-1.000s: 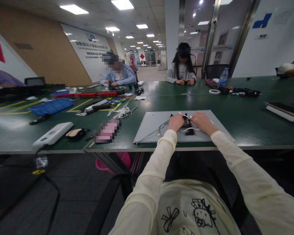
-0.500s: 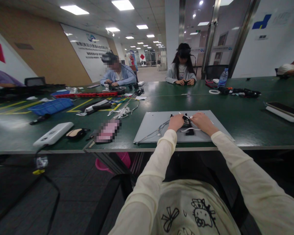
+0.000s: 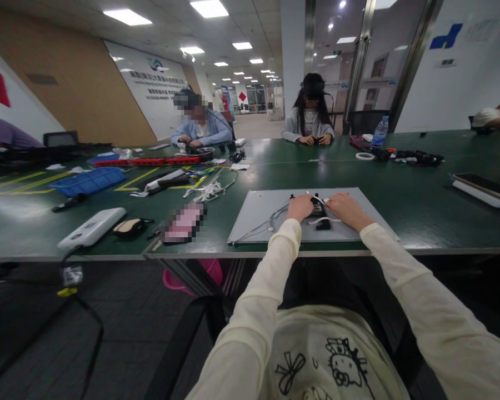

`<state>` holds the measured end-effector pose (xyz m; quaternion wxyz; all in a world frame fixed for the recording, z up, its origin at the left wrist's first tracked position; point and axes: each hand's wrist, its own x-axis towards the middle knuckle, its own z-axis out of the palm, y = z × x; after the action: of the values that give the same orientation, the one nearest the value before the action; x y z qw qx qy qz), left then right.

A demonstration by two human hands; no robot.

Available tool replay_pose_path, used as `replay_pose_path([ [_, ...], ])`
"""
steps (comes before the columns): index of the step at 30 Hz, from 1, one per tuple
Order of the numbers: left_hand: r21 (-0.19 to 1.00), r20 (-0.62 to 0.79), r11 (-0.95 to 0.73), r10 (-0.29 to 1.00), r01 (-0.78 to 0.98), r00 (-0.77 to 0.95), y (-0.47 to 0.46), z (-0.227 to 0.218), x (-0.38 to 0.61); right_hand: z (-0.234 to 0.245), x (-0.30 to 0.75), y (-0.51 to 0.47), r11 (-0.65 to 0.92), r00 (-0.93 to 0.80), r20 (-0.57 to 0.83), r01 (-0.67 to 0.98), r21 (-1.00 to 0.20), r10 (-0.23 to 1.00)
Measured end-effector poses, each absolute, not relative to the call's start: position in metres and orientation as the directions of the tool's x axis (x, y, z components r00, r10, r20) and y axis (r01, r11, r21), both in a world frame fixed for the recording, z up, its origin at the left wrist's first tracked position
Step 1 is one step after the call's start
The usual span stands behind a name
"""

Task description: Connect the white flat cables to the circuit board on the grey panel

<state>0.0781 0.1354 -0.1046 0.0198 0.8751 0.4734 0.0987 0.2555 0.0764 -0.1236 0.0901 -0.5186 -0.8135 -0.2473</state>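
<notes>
A black device (image 3: 318, 208) lies on a grey flat panel (image 3: 250, 208) in front of me; its kind is hard to make out between my hands. My left hand (image 3: 300, 207) is closed at the device's left side, with the fingertips partly hidden. On the other side, my right hand (image 3: 345, 207) pinches a thin white strip (image 3: 318, 198) that arcs over the device. A second white strip (image 3: 329, 220) curves across the near part, by a small black piece (image 3: 324, 225). Thin grey cables (image 3: 270, 218) run over the panel to the left.
Left of the panel lie a pink phone-like item (image 3: 185, 222), a white power bank (image 3: 92, 228) and a blue tray (image 3: 87, 180). A phone (image 3: 483, 186) rests on a white box at the right. Two people sit across the green table (image 3: 425, 216); a bottle (image 3: 380, 133) stands there.
Both hands stay nearly in place over the device. The view has shifted very slightly.
</notes>
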Motion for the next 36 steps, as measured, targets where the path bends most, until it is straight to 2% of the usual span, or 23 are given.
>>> replay_pose_path([
  [8, 0.119, 0.127, -0.542, 0.839, 0.832, 0.529, 0.136, -0.103, 0.078, -0.123, 0.257, 0.076, 0.382, -0.460, 0.363, 0.885, 0.267, 0.810],
  [14, 0.126, 0.093, -0.546, 0.838, 0.829, 0.538, 0.137, -0.101, 0.080, -0.122, 0.261, 0.070, 0.427, -0.467, 0.344, 0.884, 0.188, 0.815],
  [19, 0.130, 0.081, -0.542, 0.840, 0.830, 0.536, 0.137, -0.100, 0.080, -0.119, 0.255, 0.067, 0.408, -0.457, 0.337, 0.889, 0.210, 0.823],
  [22, 0.134, 0.080, -0.545, 0.838, 0.828, 0.539, 0.137, -0.099, 0.080, -0.119, 0.253, 0.069, 0.354, -0.398, 0.389, 0.917, 0.182, 0.831],
  [26, 0.139, 0.091, -0.552, 0.834, 0.822, 0.544, 0.136, -0.100, 0.080, -0.121, 0.256, 0.076, 0.204, -0.189, 0.535, 0.979, 0.033, 0.824],
  [28, 0.141, 0.101, -0.554, 0.833, 0.821, 0.544, 0.136, -0.101, 0.079, -0.123, 0.258, 0.080, 0.170, -0.130, 0.560, 0.985, -0.020, 0.818],
  [36, 0.151, 0.113, -0.548, 0.836, 0.823, 0.537, 0.135, -0.103, 0.079, -0.127, 0.254, 0.092, 0.220, -0.176, 0.495, 0.975, -0.031, 0.851],
])
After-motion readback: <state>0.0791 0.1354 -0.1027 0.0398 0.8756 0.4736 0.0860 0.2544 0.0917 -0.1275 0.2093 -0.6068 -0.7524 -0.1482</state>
